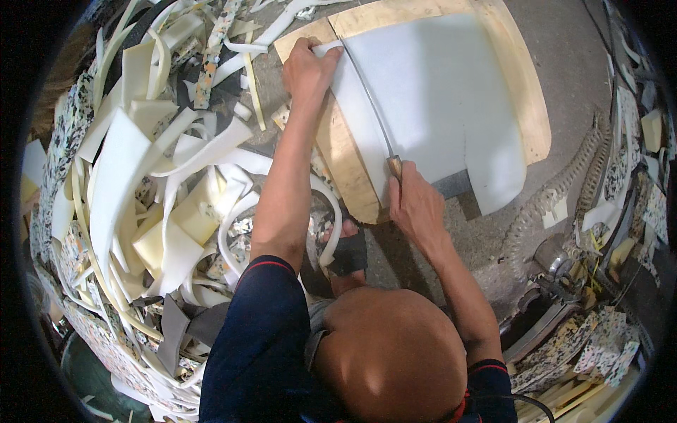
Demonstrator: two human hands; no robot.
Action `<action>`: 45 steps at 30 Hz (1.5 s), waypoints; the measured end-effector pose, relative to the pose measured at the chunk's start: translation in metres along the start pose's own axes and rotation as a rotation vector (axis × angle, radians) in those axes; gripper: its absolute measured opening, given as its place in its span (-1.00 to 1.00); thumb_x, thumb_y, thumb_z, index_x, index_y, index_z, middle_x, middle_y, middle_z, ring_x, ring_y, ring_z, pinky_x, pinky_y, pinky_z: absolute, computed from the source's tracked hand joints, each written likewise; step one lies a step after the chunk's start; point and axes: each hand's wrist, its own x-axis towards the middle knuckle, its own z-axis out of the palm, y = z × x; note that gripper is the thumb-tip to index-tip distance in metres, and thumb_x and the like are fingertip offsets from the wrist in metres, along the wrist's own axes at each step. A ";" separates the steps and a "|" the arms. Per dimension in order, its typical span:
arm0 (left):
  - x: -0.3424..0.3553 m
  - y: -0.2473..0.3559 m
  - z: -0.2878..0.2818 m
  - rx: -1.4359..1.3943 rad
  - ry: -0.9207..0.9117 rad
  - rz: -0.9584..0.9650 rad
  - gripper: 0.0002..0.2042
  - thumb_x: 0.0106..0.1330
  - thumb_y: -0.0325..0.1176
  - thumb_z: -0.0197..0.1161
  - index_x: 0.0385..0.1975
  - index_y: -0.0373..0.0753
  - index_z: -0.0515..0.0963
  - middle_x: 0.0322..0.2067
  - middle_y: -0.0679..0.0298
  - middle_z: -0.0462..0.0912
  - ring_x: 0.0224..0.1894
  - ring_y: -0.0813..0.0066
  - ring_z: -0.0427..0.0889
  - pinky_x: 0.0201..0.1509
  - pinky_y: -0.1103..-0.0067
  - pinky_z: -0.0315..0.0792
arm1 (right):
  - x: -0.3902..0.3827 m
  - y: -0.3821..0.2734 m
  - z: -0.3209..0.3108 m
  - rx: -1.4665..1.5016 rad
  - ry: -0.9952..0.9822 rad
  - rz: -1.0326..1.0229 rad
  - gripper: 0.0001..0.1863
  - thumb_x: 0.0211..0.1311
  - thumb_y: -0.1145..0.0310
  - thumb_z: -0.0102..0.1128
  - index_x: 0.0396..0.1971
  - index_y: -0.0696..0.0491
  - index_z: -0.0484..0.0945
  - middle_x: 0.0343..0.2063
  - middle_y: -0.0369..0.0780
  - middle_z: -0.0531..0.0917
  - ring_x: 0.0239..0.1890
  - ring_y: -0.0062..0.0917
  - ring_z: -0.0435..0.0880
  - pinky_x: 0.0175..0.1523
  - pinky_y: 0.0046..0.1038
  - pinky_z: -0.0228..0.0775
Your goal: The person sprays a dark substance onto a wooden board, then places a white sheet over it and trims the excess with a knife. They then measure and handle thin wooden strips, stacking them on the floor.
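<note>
A white foam sheet (430,92) with curved edges lies over a pale wooden board (534,106). My right hand (421,208) is closed round the wooden handle of a long, thin-bladed knife (366,90). Its blade runs away from me across the foam, close to the sheet's left edge, with its tip near the far edge. Beside that tip, my left hand (310,68) grips the sheet's far left corner, thumb on top and fingers curled over the edge. Under the near edge of the foam, a dark grey piece (453,185) shows.
A large heap of white and yellowish foam offcuts (127,176) fills the left side. On the right are a coiled hose (539,211), a round metal part (552,259) and speckled foam blocks (610,345). My foot (348,254) is just below the board's near left end.
</note>
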 end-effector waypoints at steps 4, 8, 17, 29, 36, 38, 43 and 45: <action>0.002 -0.002 0.003 0.000 -0.001 0.005 -0.51 0.05 -0.05 0.53 -0.09 -0.23 0.66 -0.19 0.00 0.75 -0.05 -0.01 0.71 0.05 0.24 0.53 | 0.003 0.002 0.000 -0.002 0.002 -0.012 -0.80 0.46 0.30 0.06 -0.13 0.11 0.37 -0.44 -0.01 0.60 -0.42 0.00 0.65 -0.35 -0.05 0.46; 0.003 0.000 0.004 0.013 0.007 -0.015 -0.52 0.05 -0.05 0.54 -0.11 -0.22 0.67 -0.21 0.02 0.76 -0.07 0.01 0.72 0.04 0.25 0.54 | 0.005 0.003 -0.001 -0.032 -0.015 -0.009 -0.80 0.45 0.30 0.07 -0.12 0.11 0.37 -0.45 -0.01 0.60 -0.42 -0.02 0.65 -0.35 -0.07 0.47; 0.006 -0.010 0.007 -0.027 0.014 0.014 -0.56 0.07 -0.07 0.52 -0.13 -0.21 0.69 -0.26 0.09 0.77 -0.14 0.08 0.73 -0.01 0.31 0.56 | 0.014 -0.001 -0.003 -0.039 -0.011 -0.003 -0.81 0.44 0.30 0.07 -0.18 0.11 0.36 -0.49 -0.03 0.59 -0.42 -0.01 0.66 -0.35 -0.06 0.46; 0.039 -0.057 0.022 -0.358 -0.106 -0.019 -0.64 0.14 -0.10 0.47 -0.22 -0.24 0.74 -0.32 0.18 0.79 -0.24 0.29 0.75 -0.06 0.43 0.57 | 0.004 0.002 0.000 -0.087 -0.049 0.019 -0.80 0.44 0.28 0.06 -0.22 0.11 0.35 -0.49 -0.01 0.62 -0.43 -0.03 0.67 -0.35 -0.05 0.49; 0.021 -0.034 0.003 -0.543 -0.196 -0.127 -0.77 0.22 -0.31 0.46 -0.31 -0.36 0.67 -0.47 0.27 0.68 -0.49 0.50 0.64 -0.39 0.57 0.49 | 0.002 0.005 0.004 -0.081 -0.009 -0.004 -0.78 0.42 0.28 0.10 -0.21 0.12 0.36 -0.51 -0.02 0.61 -0.49 -0.02 0.68 -0.43 -0.06 0.52; 0.020 -0.036 -0.004 -0.643 -0.241 -0.137 -0.80 0.26 -0.36 0.44 -0.30 -0.38 0.64 -0.50 0.28 0.65 -0.56 0.55 0.60 -0.49 0.61 0.43 | -0.001 0.003 0.000 -0.098 -0.076 0.043 -0.78 0.42 0.29 0.09 -0.18 0.12 0.36 -0.49 -0.02 0.62 -0.43 -0.04 0.68 -0.37 -0.07 0.50; -0.004 -0.028 -0.023 -0.713 -0.311 -0.240 -0.80 0.35 -0.36 0.37 -0.23 -0.39 0.60 -0.46 0.24 0.67 -0.55 0.56 0.62 -0.55 0.65 0.45 | -0.021 0.016 0.005 -0.114 -0.052 0.019 -0.78 0.40 0.29 0.13 -0.18 0.11 0.36 -0.49 -0.03 0.62 -0.45 -0.04 0.67 -0.40 -0.08 0.49; -0.017 -0.030 -0.028 -0.710 -0.340 -0.255 -0.78 0.38 -0.33 0.35 -0.21 -0.39 0.59 -0.43 0.22 0.68 -0.53 0.55 0.65 -0.53 0.65 0.50 | -0.030 0.018 0.004 -0.121 -0.048 0.013 -0.79 0.41 0.30 0.13 -0.18 0.10 0.36 -0.49 -0.04 0.62 -0.45 -0.05 0.67 -0.41 -0.09 0.49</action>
